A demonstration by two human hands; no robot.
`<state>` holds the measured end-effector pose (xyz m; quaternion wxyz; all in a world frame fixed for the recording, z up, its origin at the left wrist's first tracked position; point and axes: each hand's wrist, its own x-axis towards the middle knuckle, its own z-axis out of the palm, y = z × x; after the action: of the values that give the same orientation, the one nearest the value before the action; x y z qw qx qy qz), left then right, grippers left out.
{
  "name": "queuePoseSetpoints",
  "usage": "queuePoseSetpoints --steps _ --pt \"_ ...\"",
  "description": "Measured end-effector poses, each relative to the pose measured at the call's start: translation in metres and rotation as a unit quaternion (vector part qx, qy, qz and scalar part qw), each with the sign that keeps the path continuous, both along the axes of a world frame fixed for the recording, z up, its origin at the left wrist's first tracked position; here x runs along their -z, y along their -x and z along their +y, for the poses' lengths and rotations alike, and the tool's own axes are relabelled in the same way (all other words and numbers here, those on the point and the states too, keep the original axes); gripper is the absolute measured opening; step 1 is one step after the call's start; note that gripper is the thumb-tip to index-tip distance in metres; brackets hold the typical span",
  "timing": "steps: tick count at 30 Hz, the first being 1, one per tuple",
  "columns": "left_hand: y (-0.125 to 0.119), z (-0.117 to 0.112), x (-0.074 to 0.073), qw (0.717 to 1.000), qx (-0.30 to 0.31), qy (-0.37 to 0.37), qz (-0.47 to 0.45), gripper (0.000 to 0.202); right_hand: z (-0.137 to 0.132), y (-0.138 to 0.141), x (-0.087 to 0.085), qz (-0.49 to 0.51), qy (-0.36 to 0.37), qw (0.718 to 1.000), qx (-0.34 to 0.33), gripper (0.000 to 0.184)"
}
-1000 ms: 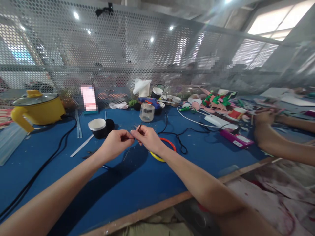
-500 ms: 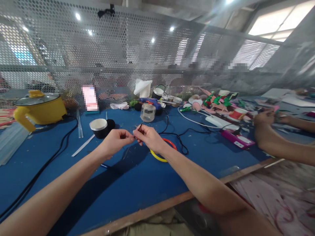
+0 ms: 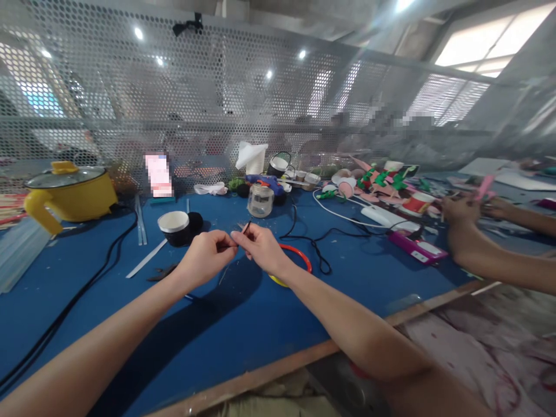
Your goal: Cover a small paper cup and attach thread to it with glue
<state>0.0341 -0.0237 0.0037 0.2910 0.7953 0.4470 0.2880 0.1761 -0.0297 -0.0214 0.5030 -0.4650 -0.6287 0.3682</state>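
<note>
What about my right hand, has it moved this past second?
No. The right hand, pinching a black strand, still covers the ring's left side.

Unidentifiable, too small: black sliver (image 3: 247, 227) pinched in my right hand (image 3: 260, 250). Half hidden behind that wrist: ring (image 3: 299, 252). Blurred out: pink card (image 3: 158, 174).

The blue table (image 3: 243, 324), wood-edged along its near side, carries 1 yellow pot (image 3: 69, 194) at far left, a black cable (image 3: 87, 278), 1 white-rimmed cup (image 3: 174, 227), 1 clear jar (image 3: 259, 200), a red-and-yellow ring (image 3: 300, 256), a white power strip (image 3: 382, 217) and a magenta box (image 3: 419, 246).
</note>
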Motion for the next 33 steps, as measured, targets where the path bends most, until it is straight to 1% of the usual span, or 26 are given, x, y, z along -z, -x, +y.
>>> queuePoseSetpoints --steps 3,5,7,11,16,20,24,27,29,30,33 --pt "0.0001 0.0002 -0.0003 1.000 0.006 0.015 -0.013 0.016 0.0016 -0.0002 0.0015 0.039 0.014 0.999 -0.036 0.032" --pt "0.0004 0.0009 -0.0010 0.998 0.019 0.048 -0.039 0.016 0.0020 -0.0007 0.0012 0.068 0.021 0.995 -0.075 0.031" --pt "0.0008 0.0019 -0.0014 0.994 0.030 0.081 -0.065 0.017 0.0016 -0.0012 0.0001 0.079 0.024 0.993 -0.088 0.031" --pt "0.0015 0.0041 -0.0004 0.992 0.032 0.097 -0.080 0.018 0.0001 -0.0020 -0.0018 0.035 0.017 0.998 -0.048 0.032" --pt "0.0013 0.0055 0.0026 0.997 0.014 0.051 -0.048 0.016 -0.0003 -0.0022 -0.0021 -0.033 -0.013 0.999 0.001 0.035" --pt "0.0003 0.0045 0.0040 0.999 0.005 0.033 -0.030 0.016 -0.0012 -0.0013 -0.0037 -0.070 -0.017 0.997 0.025 0.036" --pt "-0.0013 0.0013 0.0041 1.000 -0.008 0.006 -0.016 0.017 -0.0022 -0.0002 -0.0050 -0.085 -0.036 0.995 0.048 0.037" --pt "-0.0024 -0.0015 0.0035 1.000 -0.016 -0.013 -0.010 0.017 -0.0025 0.0006 -0.0038 -0.073 -0.039 0.995 0.054 0.037" --pt "-0.0028 -0.0027 0.0026 1.000 -0.016 -0.011 -0.017 0.017 -0.0023 0.0005 -0.0026 -0.048 -0.015 0.998 0.041 0.038" --pt "-0.0029 -0.0029 0.0019 0.999 -0.013 0.002 -0.029 0.016 -0.0019 0.0001 -0.0022 -0.027 0.003 0.999 0.023 0.037" --pt "-0.0026 -0.0027 -0.0012 0.992 0.007 0.087 -0.088 0.016 0.0002 -0.0027 -0.0022 0.061 0.045 0.995 -0.061 0.034"
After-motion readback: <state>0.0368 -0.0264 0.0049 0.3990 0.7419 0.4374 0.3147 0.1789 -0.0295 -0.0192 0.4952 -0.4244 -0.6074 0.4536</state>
